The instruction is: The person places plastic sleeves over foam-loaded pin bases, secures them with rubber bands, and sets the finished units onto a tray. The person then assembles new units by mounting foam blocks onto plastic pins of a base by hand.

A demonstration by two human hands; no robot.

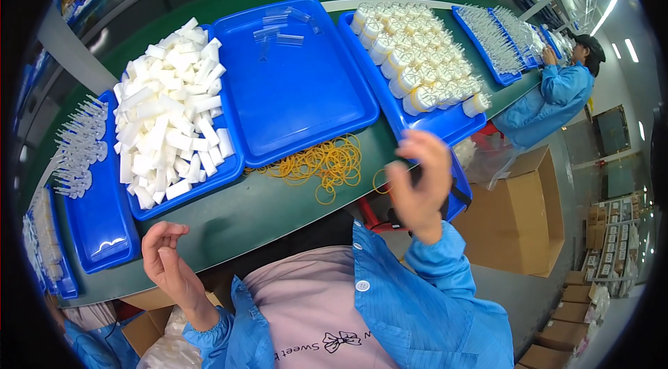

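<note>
My left hand [167, 263] hovers at the table's near edge, in front of the tray of white pieces. Its fingers curl loosely with nothing visible in them. My right hand [422, 184] is raised in front of the tray of bundles, slightly blurred, thumb and fingers apart. Beside its thumb a single yellow rubber band [378, 182] shows; I cannot tell whether the hand touches it. A loose pile of yellow rubber bands [327, 163] lies on the green table between my hands. White foam-like pieces [163, 115] heap up in a blue tray [233, 160] at left.
A blue tray [299, 97] in the middle holds several clear plastic pieces [278, 29]. Right of it, another tray [445, 131] carries rows of white banded bundles [417, 56]. More trays stand at both ends. A cardboard box [518, 212] and a seated person [557, 97] are at right.
</note>
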